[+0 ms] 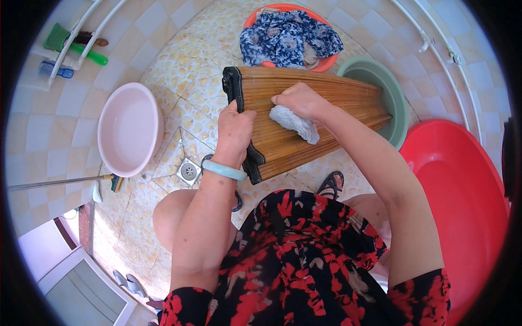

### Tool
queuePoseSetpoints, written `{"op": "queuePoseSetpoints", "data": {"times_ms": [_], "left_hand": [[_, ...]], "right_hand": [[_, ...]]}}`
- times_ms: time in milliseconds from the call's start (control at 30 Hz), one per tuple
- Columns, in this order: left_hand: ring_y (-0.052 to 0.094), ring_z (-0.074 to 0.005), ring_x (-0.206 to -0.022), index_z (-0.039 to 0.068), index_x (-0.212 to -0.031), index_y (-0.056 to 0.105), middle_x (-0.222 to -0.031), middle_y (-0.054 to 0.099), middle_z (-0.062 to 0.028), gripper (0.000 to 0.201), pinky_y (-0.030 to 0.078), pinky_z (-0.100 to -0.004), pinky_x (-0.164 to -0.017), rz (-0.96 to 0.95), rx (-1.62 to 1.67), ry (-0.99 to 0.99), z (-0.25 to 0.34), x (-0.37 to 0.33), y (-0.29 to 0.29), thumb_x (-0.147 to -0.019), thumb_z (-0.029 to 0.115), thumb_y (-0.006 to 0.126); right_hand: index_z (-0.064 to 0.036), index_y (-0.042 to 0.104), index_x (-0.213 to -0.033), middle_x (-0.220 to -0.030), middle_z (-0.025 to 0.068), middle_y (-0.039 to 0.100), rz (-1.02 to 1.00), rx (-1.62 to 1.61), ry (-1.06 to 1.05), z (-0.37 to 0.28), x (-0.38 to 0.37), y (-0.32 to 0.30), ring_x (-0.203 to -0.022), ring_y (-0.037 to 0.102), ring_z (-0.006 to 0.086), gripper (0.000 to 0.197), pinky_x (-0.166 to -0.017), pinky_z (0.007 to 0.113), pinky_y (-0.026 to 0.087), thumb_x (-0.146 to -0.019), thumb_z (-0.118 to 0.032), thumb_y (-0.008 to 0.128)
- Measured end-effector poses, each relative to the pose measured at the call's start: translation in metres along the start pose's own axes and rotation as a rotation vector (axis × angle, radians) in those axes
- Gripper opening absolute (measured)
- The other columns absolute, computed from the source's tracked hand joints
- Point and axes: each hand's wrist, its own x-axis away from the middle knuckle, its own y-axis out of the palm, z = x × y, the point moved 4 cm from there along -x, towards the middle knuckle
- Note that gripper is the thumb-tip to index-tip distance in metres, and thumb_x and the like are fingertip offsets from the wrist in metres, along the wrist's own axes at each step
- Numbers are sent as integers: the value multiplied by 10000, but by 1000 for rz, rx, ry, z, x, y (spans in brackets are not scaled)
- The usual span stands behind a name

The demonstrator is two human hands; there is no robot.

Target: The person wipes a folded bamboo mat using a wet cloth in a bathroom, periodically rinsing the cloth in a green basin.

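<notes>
A folded brown bamboo mat with black edging slants across the middle of the head view. Its far right end rests in a round green basin. My left hand, with a pale green bangle on its wrist, is closed around the mat's black-edged near end. On the mat's upper face, my right hand grips a crumpled white cloth and presses it against the slats. The fingertips under the right hand are partly hidden.
Blue floral clothes fill an orange basin at the back. A pale pink basin stands left, near a floor drain and a long-handled floor tool. A big red tub lies right. Brushes sit on a wall rack.
</notes>
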Motion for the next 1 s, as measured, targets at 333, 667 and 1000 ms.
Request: {"op": "queuePoseSetpoints", "data": {"times_ms": [333, 667, 1000], "left_hand": [[598, -169, -817, -25, -1068, 555, -967, 621, -103, 289, 493, -292, -723, 8, -11, -26, 0, 1, 0, -790, -51, 483], [592, -171, -808, -26, -1072, 552, -950, 617, -96, 300, 489, -285, -715, 17, 36, -3, 0, 0, -1, -779, -46, 490], [590, -180, -822, -28, -1046, 558, -959, 619, -103, 275, 480, -285, -739, 48, 3, -15, 3, 1, -4, -779, -37, 493]], "right_hand": [[54, 601, -674, -630, 188, 588, -4, -22, -90, -1, -5, 5, -578, 530, 272, 384, -616, 380, 445, -767, -317, 560], [43, 618, -690, -657, 147, 594, -99, -120, -22, -9, -6, 16, -611, 536, 197, 335, -604, 343, 446, -740, -288, 595], [42, 611, -689, -647, 142, 597, -141, -158, -22, -15, -1, 26, -587, 528, 192, 331, -575, 324, 438, -747, -283, 597]]}}
